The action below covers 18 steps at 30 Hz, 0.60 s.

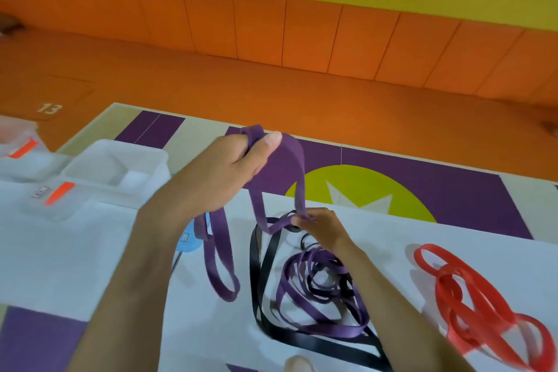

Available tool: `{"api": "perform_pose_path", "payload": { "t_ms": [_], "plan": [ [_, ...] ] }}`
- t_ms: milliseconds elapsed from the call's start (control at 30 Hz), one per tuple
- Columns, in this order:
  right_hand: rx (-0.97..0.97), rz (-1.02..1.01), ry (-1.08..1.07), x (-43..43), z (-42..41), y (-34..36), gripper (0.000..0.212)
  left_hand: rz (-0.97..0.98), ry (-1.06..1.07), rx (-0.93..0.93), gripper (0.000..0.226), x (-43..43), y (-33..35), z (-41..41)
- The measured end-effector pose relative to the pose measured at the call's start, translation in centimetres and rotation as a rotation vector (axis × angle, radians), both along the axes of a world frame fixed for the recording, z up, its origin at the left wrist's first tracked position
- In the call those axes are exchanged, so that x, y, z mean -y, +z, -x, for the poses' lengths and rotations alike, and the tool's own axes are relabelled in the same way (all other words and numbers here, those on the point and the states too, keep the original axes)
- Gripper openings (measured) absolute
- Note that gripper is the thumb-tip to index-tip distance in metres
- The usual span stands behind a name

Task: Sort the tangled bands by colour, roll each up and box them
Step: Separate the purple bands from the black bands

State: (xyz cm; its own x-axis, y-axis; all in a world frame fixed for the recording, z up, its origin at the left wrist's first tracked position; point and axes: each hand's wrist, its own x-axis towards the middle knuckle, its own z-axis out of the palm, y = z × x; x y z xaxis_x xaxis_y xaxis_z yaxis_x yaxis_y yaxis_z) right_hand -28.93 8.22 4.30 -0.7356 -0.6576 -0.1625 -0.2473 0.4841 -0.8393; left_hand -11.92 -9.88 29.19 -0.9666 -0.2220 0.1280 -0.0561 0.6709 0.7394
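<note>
My left hand [225, 174] is raised above the white sheet [90, 251] and grips a purple band [290, 160] at its top fold; loops of that band hang down below the hand. My right hand [320, 225] pinches the same purple band lower down, just above a tangle of purple and black bands [314, 290] lying on the sheet. A pile of red bands [471, 296] lies apart at the right. A clear plastic box [117, 172] stands open at the left.
A second clear container [18, 148] with an orange strip sits at the far left. A box lid with an orange label [57, 195] lies in front of the box. A small blue object [188, 240] peeks out behind my left forearm. Orange floor mats lie beyond.
</note>
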Motion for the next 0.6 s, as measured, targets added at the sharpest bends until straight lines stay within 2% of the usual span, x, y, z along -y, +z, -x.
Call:
{"api": "perform_pose_path", "payload": {
  "t_ms": [100, 200, 367, 467, 533, 600],
  "plan": [
    [0.073, 0.143, -0.343, -2.2, 0.8, 1.0, 0.016, 0.331, 0.214, 0.007, 0.067, 2.1, -1.2, 0.4],
    [0.106, 0.348, -0.569, -5.0, 1.5, 3.6, 0.006, 0.457, 0.244, 0.032, 0.059, 3.6, -3.4, 1.8],
    [0.078, 0.551, -0.807, -9.6, 3.4, 7.8, 0.016, 0.444, 0.164, 0.118, 0.061, 3.7, -6.2, 4.6],
    [0.066, 0.635, -0.887, -11.7, 3.7, 10.0, 0.020, 0.472, 0.157, 0.083, 0.063, 2.6, -7.2, 6.3],
    [0.094, 0.616, -0.864, -12.5, 3.5, 10.7, 0.020, 0.380, 0.145, 0.052, 0.056, 1.1, -8.0, 7.5],
    [0.186, 0.536, -0.751, -12.4, 2.6, 10.7, 0.020, 0.122, 0.100, 0.000, 0.049, -1.0, -8.6, 8.5]
  ]
}}
